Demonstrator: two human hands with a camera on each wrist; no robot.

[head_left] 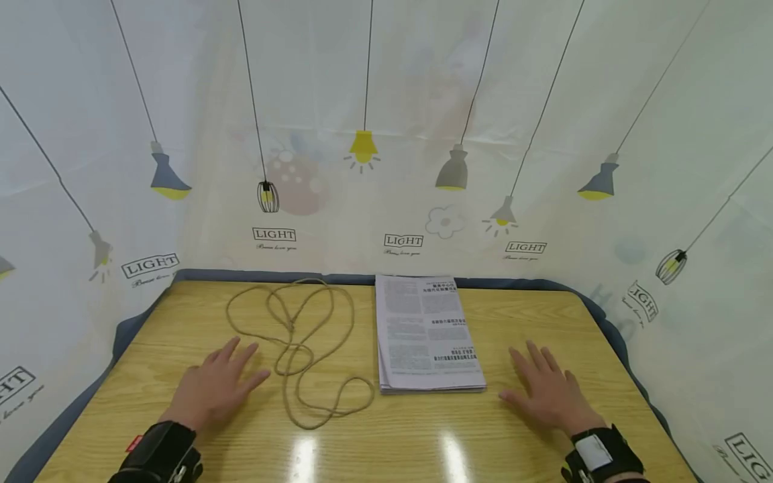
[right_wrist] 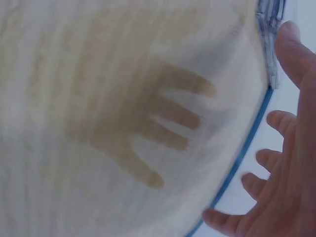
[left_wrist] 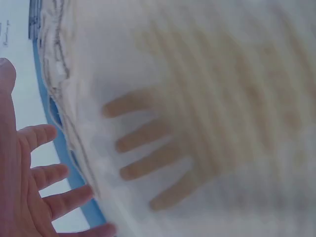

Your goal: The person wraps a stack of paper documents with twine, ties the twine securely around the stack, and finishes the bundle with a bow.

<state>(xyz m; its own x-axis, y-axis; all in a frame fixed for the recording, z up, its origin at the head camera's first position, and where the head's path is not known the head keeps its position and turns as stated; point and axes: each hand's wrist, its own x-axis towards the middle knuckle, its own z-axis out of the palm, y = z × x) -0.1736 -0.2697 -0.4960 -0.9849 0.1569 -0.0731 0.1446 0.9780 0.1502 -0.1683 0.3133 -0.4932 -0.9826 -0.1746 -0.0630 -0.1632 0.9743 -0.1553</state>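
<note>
A thin tan rope [head_left: 294,347] lies in loose loops on the left half of the wooden table. Right of it is a stack of folded newspapers [head_left: 425,335], its printed side up. My left hand [head_left: 214,389], fingers spread and holding nothing, is just left of the rope and apart from it. On the other side, my right hand [head_left: 546,389] is spread out to the right of the newspapers, holding nothing. Both wrist views show the palms from the side, with shadows or reflections of the fingers on the tabletop; whether the hands touch the wood I cannot tell.
The wooden table [head_left: 531,322] has a dark blue-grey edging around its far side. A pale curtain [head_left: 338,74] printed with hanging lamps rises behind and on both sides. Black straps with devices [head_left: 162,449] are on both wrists.
</note>
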